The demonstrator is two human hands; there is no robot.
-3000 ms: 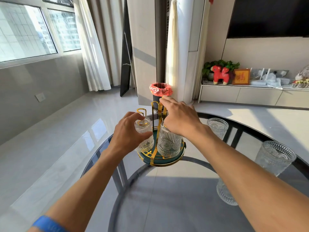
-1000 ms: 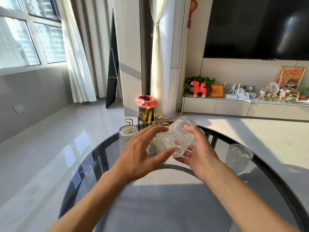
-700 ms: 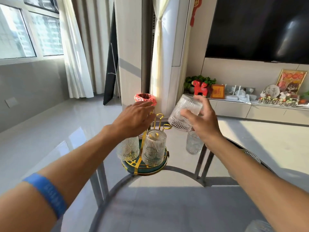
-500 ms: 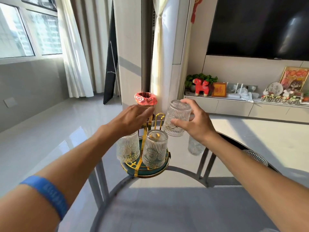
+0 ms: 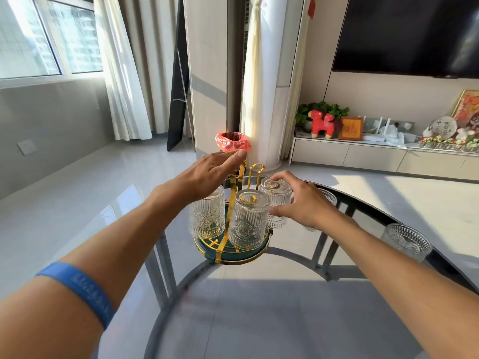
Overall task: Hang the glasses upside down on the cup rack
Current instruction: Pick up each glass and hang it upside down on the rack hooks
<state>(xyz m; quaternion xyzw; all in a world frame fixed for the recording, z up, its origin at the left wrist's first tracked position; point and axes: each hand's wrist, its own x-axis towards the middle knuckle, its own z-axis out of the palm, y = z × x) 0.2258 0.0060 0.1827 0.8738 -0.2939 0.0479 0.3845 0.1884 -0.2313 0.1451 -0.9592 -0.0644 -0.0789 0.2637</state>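
The cup rack (image 5: 233, 251) has a teal round base and gold prongs, and stands on the glass table. Three ribbed glasses hang upside down on it: one at the left (image 5: 206, 216), one in front (image 5: 248, 221), one at the right (image 5: 277, 200). My right hand (image 5: 302, 200) is closed around the right glass, which sits over a prong. Resting on the rack's top gold handle is my left hand (image 5: 207, 174), fingers stretched over it. An empty gold prong (image 5: 255, 171) rises at the back.
Two more glasses stand upright on the round glass table (image 5: 259, 307): one at the right edge (image 5: 405, 240), one behind my right hand (image 5: 328, 196). A bin with a red bag (image 5: 232, 142) is on the floor beyond the table.
My right hand has lowered the upside-down glass from beside the rack's top onto the right prong. My left hand has stayed on the rack's handle.
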